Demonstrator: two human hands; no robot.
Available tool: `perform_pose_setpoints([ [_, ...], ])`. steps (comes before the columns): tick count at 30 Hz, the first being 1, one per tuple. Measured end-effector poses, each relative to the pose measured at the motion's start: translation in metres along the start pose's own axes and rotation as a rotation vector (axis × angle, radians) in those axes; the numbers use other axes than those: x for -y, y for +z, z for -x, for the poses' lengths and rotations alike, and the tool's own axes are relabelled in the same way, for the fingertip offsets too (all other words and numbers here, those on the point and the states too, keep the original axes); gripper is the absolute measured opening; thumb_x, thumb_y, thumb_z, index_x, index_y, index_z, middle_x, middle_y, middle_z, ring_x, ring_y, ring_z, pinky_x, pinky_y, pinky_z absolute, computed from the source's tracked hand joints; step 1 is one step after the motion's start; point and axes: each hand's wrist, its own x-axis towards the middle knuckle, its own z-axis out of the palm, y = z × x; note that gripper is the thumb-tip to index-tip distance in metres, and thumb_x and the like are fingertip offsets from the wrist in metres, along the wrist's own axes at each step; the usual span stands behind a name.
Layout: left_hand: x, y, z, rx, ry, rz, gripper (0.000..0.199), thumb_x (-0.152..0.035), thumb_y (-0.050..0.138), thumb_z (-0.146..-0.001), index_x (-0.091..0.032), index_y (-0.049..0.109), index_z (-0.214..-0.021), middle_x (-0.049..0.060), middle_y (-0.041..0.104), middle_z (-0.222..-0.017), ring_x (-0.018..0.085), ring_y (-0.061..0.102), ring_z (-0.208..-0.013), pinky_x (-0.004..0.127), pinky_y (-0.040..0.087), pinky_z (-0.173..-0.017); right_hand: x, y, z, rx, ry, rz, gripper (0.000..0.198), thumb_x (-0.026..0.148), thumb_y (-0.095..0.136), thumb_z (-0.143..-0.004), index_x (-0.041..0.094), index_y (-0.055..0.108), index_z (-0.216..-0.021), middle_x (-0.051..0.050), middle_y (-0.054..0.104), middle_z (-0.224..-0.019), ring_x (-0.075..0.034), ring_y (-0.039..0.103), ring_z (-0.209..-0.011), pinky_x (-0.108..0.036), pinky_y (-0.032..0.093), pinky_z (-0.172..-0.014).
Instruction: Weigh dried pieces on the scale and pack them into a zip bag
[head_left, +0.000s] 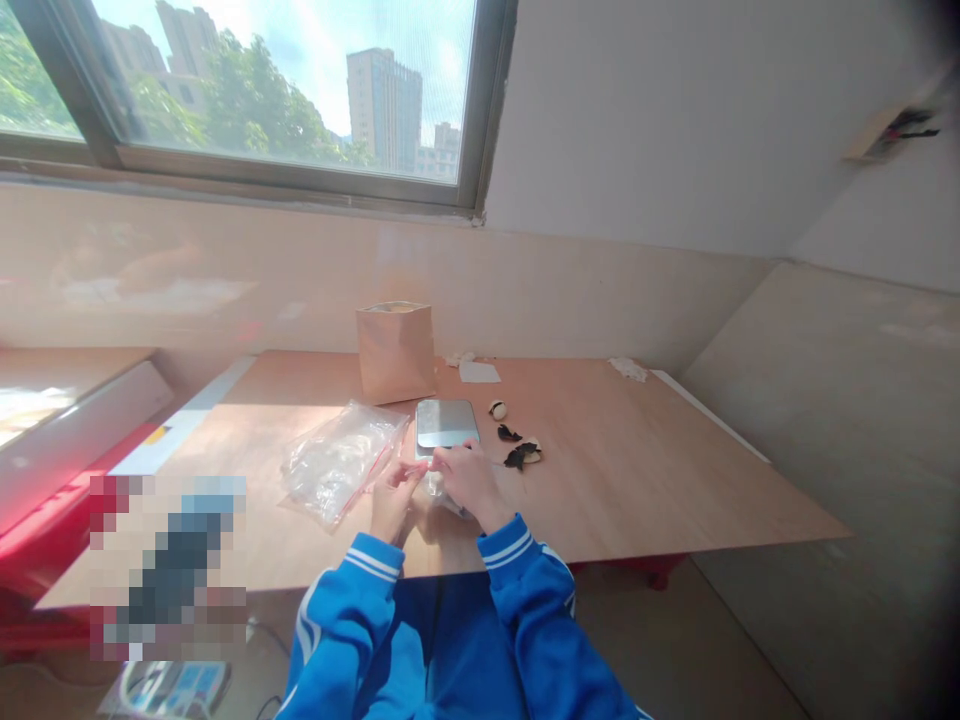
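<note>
Hands in blue sleeves with white cuff stripes met at the near middle of a wooden desk (637,480) under a window. The left hand (391,497) and the right hand (471,482) were close together, both pinching a small clear bag (437,490) that lay on the desk between them; each grip was closed on the bag's edge, though the fingers were too small to make out finely. Just beyond the hands sat a flat metal scale (446,423), nearly touching the right hand. To the left lay a pile of clear plastic bags (339,460) with red strips along the edges, just beside the left hand. Behind the scale stood an upright brown paper bag (396,350), its top open. To the right of the scale lay a few small dark and pale scraps (520,449). Farther back lay a white paper slip (478,372).
</note>
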Motion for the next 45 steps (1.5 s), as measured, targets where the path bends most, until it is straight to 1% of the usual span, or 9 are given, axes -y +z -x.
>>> perform_pose_setpoints([
  [6, -0.006, 0.006, 0.003, -0.015, -0.038, 0.102, 0.028, -0.038, 0.081, -0.062, -0.015, 0.067, -0.07, 0.006, 0.071, -0.074, 0.019, 0.066, -0.075, 0.03, 0.052, -0.071, -0.001, 0.0, 0.006, -0.011, 0.008, -0.016, 0.027, 0.027, 0.043, -0.101, 0.021, 0.068, -0.094, -0.007, 0.071, -0.088, -0.02, 0.061, -0.087, -0.03, 0.033, -0.082],
  [12, -0.004, 0.003, 0.003, -0.019, -0.034, 0.027, 0.028, -0.041, 0.079, -0.064, -0.015, 0.071, -0.071, 0.006, 0.071, -0.076, 0.02, 0.066, -0.078, 0.03, 0.052, -0.074, -0.004, 0.004, 0.004, -0.014, 0.022, -0.057, 0.026, 0.014, 0.045, -0.097, 0.022, 0.069, -0.089, -0.003, 0.072, -0.082, -0.017, 0.059, -0.078, -0.029, 0.034, -0.081],
  [15, -0.002, 0.001, 0.001, -0.031, 0.013, -0.016, 0.027, -0.041, 0.077, -0.067, -0.015, 0.073, -0.074, 0.006, 0.071, -0.077, 0.02, 0.066, -0.08, 0.03, 0.05, -0.078, -0.008, 0.008, 0.006, -0.062, 0.049, -0.068, 0.022, 0.023, 0.049, -0.098, 0.022, 0.069, -0.09, -0.004, 0.072, -0.084, -0.019, 0.06, -0.08, -0.029, 0.036, -0.08],
  [18, 0.0, 0.0, 0.001, -0.044, 0.007, 0.011, 0.027, -0.04, 0.077, -0.07, -0.015, 0.071, -0.074, 0.004, 0.069, -0.073, 0.018, 0.064, -0.074, 0.028, 0.05, -0.071, -0.015, 0.012, 0.009, -0.104, 0.108, -0.073, 0.021, 0.032, 0.054, -0.096, 0.023, 0.072, -0.087, -0.005, 0.072, -0.085, -0.021, 0.06, -0.084, -0.029, 0.037, -0.076],
  [23, 0.001, 0.002, 0.002, -0.02, -0.032, 0.037, 0.03, -0.042, 0.078, -0.069, -0.014, 0.07, -0.074, 0.003, 0.068, -0.072, 0.017, 0.063, -0.073, 0.026, 0.05, -0.069, -0.022, 0.016, 0.013, -0.118, 0.107, -0.151, 0.028, 0.015, 0.05, -0.096, 0.024, 0.073, -0.082, 0.0, 0.074, -0.083, -0.016, 0.062, -0.076, -0.029, 0.036, -0.081],
  [28, 0.002, 0.002, 0.002, -0.028, -0.04, 0.074, 0.03, -0.042, 0.077, -0.071, -0.014, 0.068, -0.077, 0.002, 0.067, -0.072, 0.015, 0.061, -0.071, 0.024, 0.049, -0.066, -0.028, 0.017, 0.016, -0.091, 0.081, -0.142, 0.025, 0.024, 0.052, -0.097, 0.025, 0.075, -0.087, -0.002, 0.074, -0.084, -0.018, 0.063, -0.082, -0.029, 0.037, -0.078],
  [34, 0.004, 0.0, 0.0, -0.037, -0.028, 0.046, 0.033, -0.044, 0.077, -0.071, -0.013, 0.068, -0.075, 0.003, 0.066, -0.072, 0.015, 0.06, -0.07, 0.024, 0.048, -0.065, -0.033, 0.019, 0.02, -0.12, 0.075, -0.14, 0.029, 0.013, 0.051, -0.095, 0.025, 0.076, -0.086, -0.001, 0.075, -0.085, -0.017, 0.064, -0.077, -0.03, 0.037, -0.078],
  [37, 0.004, -0.001, 0.0, -0.075, -0.037, 0.029, 0.035, -0.047, 0.077, -0.07, -0.013, 0.069, -0.079, 0.003, 0.066, -0.074, 0.016, 0.061, -0.071, 0.024, 0.048, -0.066, -0.035, 0.023, 0.021, -0.14, 0.056, -0.174, 0.027, 0.015, 0.051, -0.096, 0.025, 0.075, -0.088, -0.001, 0.076, -0.088, -0.017, 0.065, -0.08, -0.03, 0.038, -0.08],
  [45, 0.002, -0.002, -0.001, -0.072, -0.035, 0.022, 0.039, -0.052, 0.075, -0.071, -0.014, 0.07, -0.079, 0.004, 0.066, -0.074, 0.017, 0.06, -0.071, 0.025, 0.048, -0.064, -0.041, 0.022, 0.028, -0.191, 0.137, -0.303, 0.028, 0.017, 0.049, -0.094, 0.023, 0.074, -0.082, -0.002, 0.076, -0.084, -0.018, 0.066, -0.078, -0.03, 0.04, -0.078],
])
